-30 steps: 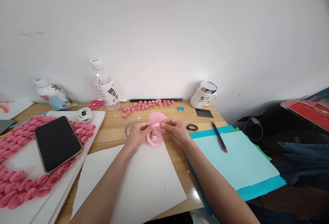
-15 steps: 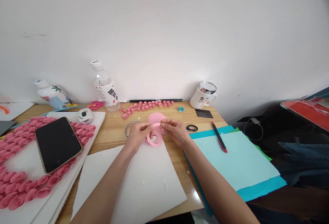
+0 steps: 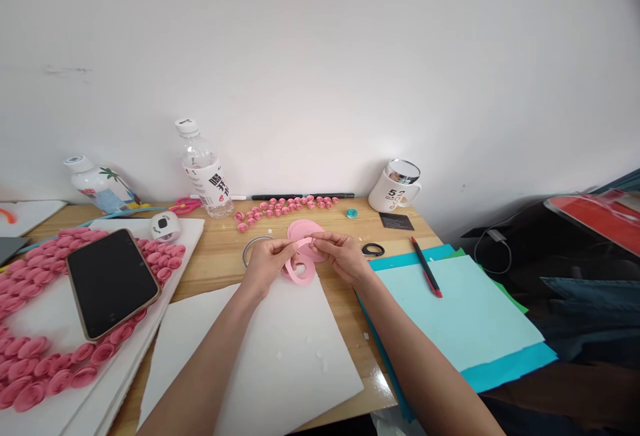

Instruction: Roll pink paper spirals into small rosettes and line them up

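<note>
A curled pink paper strip hangs in a loop between my two hands. My left hand pinches it from the left, fingers closed on the paper. On the other side, my right hand grips the strip's upper end between thumb and fingers. Just behind lie round pink paper pieces on the wooden table, partly hidden by my hands. Under my wrists is a white board with small white scraps on it. A grey ring shows partly behind my left hand.
Several rolled pink paper flowers and one teal flower lie at the back. A bottle and a mug stand by the wall. At left, a phone rests on a flower-covered board; at right, a pen lies on coloured paper.
The upper part of the pink strip between my fingers has turned slightly and looks narrower. My hands stay in nearly the same place.
</note>
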`<state>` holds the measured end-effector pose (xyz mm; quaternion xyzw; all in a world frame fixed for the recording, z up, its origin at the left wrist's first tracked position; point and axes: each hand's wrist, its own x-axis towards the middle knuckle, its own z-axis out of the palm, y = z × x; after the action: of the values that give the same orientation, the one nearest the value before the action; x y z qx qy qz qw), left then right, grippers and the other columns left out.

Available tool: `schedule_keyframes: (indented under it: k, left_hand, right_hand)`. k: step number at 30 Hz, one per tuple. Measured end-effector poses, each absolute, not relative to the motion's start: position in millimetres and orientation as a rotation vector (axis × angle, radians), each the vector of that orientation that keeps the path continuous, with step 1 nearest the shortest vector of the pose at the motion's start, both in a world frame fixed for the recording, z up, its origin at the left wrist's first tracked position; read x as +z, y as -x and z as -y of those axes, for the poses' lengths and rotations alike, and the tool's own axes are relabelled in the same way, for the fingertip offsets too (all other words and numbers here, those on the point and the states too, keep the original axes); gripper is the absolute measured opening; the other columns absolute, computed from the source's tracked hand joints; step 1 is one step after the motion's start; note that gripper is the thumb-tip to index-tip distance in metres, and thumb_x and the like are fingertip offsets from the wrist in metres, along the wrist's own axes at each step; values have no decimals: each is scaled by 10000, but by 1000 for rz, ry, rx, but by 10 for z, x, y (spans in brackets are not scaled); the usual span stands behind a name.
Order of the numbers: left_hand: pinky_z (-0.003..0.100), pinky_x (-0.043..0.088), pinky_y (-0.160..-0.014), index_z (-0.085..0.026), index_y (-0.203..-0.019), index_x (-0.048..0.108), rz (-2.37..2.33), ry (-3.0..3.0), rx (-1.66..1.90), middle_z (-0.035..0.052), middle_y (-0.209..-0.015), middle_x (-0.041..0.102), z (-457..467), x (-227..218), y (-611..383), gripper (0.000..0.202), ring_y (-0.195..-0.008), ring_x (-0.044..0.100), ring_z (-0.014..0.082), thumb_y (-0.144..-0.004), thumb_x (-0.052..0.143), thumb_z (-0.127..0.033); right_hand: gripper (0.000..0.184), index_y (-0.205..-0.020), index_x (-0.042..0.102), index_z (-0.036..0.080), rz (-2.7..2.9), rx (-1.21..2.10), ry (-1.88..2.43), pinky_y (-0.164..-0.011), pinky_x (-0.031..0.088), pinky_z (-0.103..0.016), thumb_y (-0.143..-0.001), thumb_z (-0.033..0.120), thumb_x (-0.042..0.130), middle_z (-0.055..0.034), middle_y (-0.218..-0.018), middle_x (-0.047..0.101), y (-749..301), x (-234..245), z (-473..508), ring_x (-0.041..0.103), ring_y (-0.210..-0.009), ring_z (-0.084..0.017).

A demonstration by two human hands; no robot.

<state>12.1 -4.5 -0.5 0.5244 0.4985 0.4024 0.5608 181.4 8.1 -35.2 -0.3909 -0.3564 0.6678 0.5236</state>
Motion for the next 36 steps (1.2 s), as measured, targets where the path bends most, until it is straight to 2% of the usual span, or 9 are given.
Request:
schedule_keyframes:
  k: [10,13,17,20,25,36]
  left_hand:
    - [206,393,-471,-127,-549,619,-1151,-1293,948,11,-537,551,58,4,-137,298,-483,438,85,-647,636,-407]
    - [202,382,-467,-122,-546,612,-1166,-1252,950,2,-532,542,54,8,-136,300,-474,430,76,-626,658,-407]
    - [218,408,-491,-123,-613,641,-1184,-1212,972,4,-549,556,44,-3,-122,290,-489,461,90,-610,668,-411]
    - [224,417,-502,-125,-613,645,-1208,-1213,971,14,-560,577,47,6,-119,282,-495,470,95,-613,663,-407]
    - [230,434,-541,-129,-566,639,-1187,-1232,920,44,-605,626,68,39,-136,263,-558,526,121,-635,648,-383]
    - [227,410,-545,-137,-542,592,-1156,-1340,928,13,-579,579,56,-20,-137,284,-524,474,99,-710,574,-366]
  right_hand:
    - [200,-650,671,167,885,1580,962,-549,433,-214,-512,247,791,19,-602,635,-1805,-331,-61,537,-523,-70]
    - [176,-635,683,167,861,1562,953,-580,455,-212,-528,265,782,10,-628,645,-1805,-315,-59,544,-548,-70]
    - [186,-702,707,181,864,1601,916,-727,486,-245,-555,280,763,-22,-806,688,-1811,-291,-60,608,-687,-102]
    - [236,-753,711,186,892,1614,909,-756,491,-268,-538,261,772,-29,-802,697,-1818,-301,-66,627,-707,-120]
    - [241,-760,700,181,872,1585,932,-697,503,-254,-541,248,774,-12,-714,685,-1833,-354,-79,621,-647,-110]
    - [198,-693,679,173,914,1584,959,-564,457,-212,-541,251,781,10,-627,646,-1813,-310,-46,562,-543,-79]
